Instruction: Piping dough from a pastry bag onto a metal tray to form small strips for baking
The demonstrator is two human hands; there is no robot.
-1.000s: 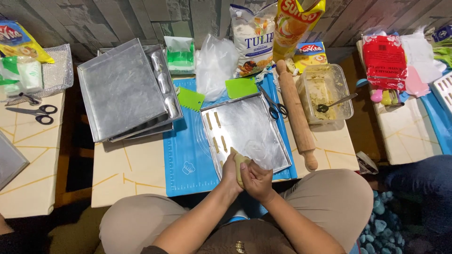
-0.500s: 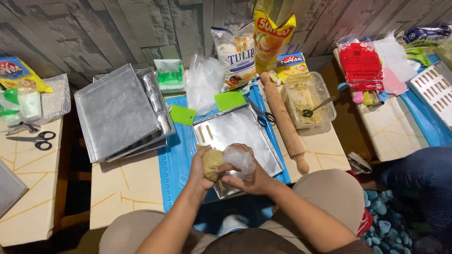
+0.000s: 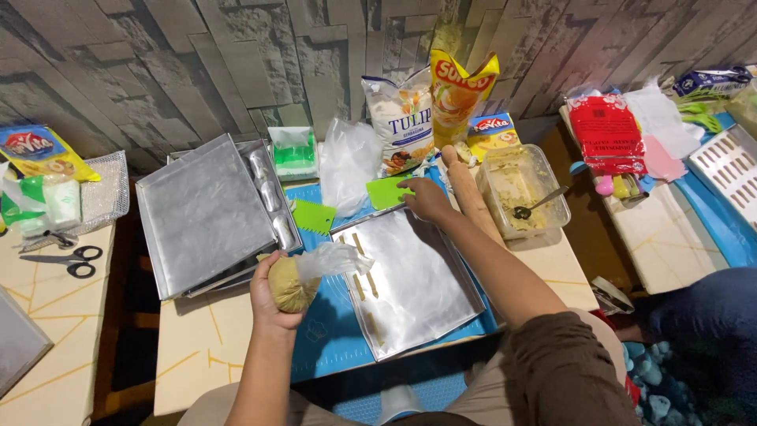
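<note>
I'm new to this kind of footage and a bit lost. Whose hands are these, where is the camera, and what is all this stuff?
The camera sits on a person's head and looks down, so both arms are that person's own. The left hand holds a plastic bag of tan dough. The right hand reaches toward a green scraper. Below lies a metal baking tray on a blue mat, with thin dough strips piped on it. Around it: stacked trays, a rolling pin, a tub with a spoon, flour and oil packets, and scissors.
</note>
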